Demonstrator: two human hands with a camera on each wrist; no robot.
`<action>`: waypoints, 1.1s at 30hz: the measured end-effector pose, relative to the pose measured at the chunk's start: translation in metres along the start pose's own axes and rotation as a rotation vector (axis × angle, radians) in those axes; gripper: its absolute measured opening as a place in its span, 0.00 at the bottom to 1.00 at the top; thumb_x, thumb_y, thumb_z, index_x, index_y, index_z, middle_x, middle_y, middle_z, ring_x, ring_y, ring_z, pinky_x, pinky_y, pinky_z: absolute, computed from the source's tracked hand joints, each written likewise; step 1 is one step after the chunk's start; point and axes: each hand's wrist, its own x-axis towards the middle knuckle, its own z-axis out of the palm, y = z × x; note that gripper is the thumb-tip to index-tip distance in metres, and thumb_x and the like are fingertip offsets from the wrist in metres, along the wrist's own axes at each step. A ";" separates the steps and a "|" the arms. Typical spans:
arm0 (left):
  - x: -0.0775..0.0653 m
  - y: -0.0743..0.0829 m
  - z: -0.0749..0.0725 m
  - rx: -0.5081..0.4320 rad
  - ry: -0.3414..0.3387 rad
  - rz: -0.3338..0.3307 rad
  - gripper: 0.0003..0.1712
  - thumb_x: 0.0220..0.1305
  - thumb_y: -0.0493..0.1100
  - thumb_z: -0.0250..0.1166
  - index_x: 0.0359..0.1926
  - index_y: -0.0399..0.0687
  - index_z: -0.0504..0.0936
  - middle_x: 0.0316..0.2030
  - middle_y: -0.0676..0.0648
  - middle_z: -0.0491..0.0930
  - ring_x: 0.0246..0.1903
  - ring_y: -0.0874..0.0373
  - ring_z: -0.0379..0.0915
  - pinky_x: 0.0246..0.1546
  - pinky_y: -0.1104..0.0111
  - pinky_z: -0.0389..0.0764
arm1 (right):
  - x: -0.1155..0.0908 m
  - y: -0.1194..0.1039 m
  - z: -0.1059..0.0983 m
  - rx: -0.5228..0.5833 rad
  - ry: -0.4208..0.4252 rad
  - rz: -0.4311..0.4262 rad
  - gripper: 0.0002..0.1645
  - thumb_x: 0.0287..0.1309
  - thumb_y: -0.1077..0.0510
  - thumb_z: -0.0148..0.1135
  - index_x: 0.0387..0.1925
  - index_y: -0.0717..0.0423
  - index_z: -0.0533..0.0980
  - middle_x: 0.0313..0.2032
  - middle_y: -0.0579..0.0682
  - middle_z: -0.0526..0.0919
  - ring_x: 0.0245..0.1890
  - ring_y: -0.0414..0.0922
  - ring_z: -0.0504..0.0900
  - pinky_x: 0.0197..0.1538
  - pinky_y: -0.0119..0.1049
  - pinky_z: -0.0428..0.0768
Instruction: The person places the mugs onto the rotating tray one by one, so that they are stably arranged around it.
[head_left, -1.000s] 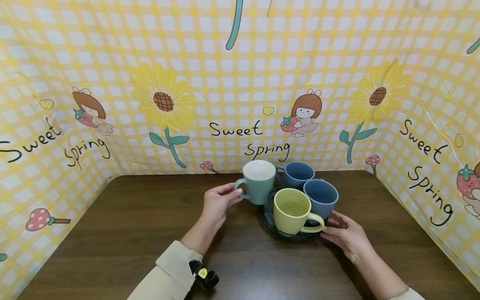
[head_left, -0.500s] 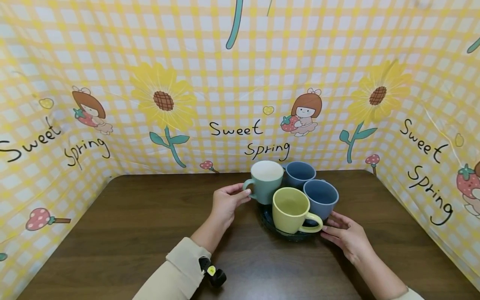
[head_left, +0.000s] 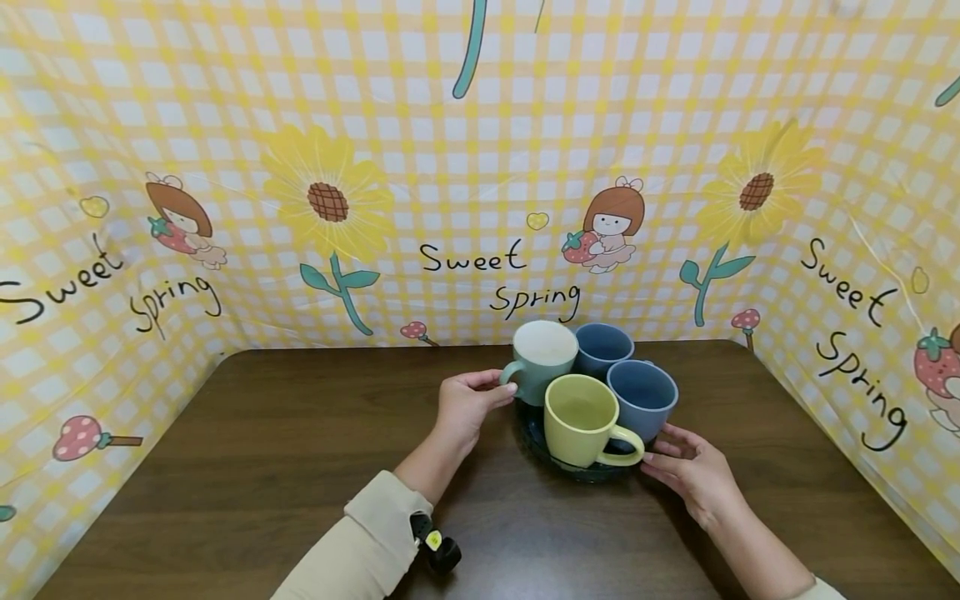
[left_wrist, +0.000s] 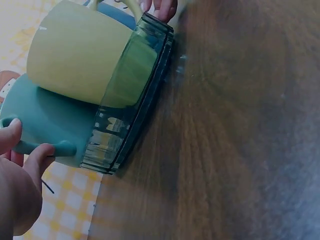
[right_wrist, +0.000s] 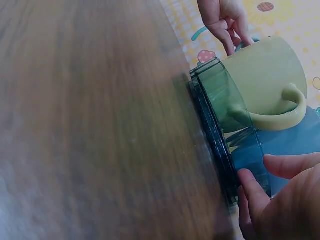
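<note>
My left hand [head_left: 462,410] pinches the handle of a green mug [head_left: 546,371] with a white inside. The mug is upright at the left rear of a round, dark-green transparent tray [head_left: 531,446]; in the left wrist view its base is behind the tray's see-through wall [left_wrist: 117,112]. My right hand [head_left: 696,473] holds the tray's right edge, thumb by the rim and a finger against the outer wall. Beside that thumb is the handle of a yellow mug [head_left: 581,425], which stands at the tray's front. A blue mug [head_left: 642,400] stands to its right, another blue mug [head_left: 603,348] behind.
A brown wooden table [head_left: 300,450] carries the tray near its far edge. Yellow checked cloth [head_left: 450,192] hangs at the back and both sides. On my left sleeve sits a small black device [head_left: 438,546].
My left hand has moved right with the green mug, bringing it in over the tray beside the yellow and rear blue mugs. My right hand stays at the tray's edge.
</note>
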 end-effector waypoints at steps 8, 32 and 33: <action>0.000 -0.014 -0.002 0.094 -0.002 -0.034 0.14 0.50 0.22 0.71 0.40 0.20 0.81 0.25 0.47 0.81 0.25 0.60 0.80 0.33 0.65 0.86 | 0.001 0.002 0.001 0.019 0.002 0.001 0.45 0.54 0.81 0.58 0.69 0.73 0.48 0.42 0.59 0.71 0.33 0.42 0.83 0.47 0.40 0.84; -0.001 -0.022 -0.007 0.396 -0.096 0.004 0.16 0.46 0.31 0.78 0.37 0.33 0.84 0.31 0.47 0.82 0.32 0.58 0.79 0.38 0.68 0.83 | 0.000 0.002 0.003 0.037 0.003 0.004 0.42 0.52 0.81 0.59 0.65 0.70 0.51 0.43 0.61 0.68 0.33 0.45 0.84 0.46 0.42 0.84; -0.001 -0.022 -0.008 0.391 -0.104 -0.001 0.16 0.46 0.31 0.78 0.38 0.32 0.84 0.32 0.47 0.82 0.33 0.58 0.79 0.39 0.68 0.83 | 0.000 0.002 0.003 0.039 0.001 0.006 0.42 0.52 0.81 0.59 0.64 0.70 0.51 0.43 0.61 0.68 0.33 0.45 0.84 0.46 0.43 0.84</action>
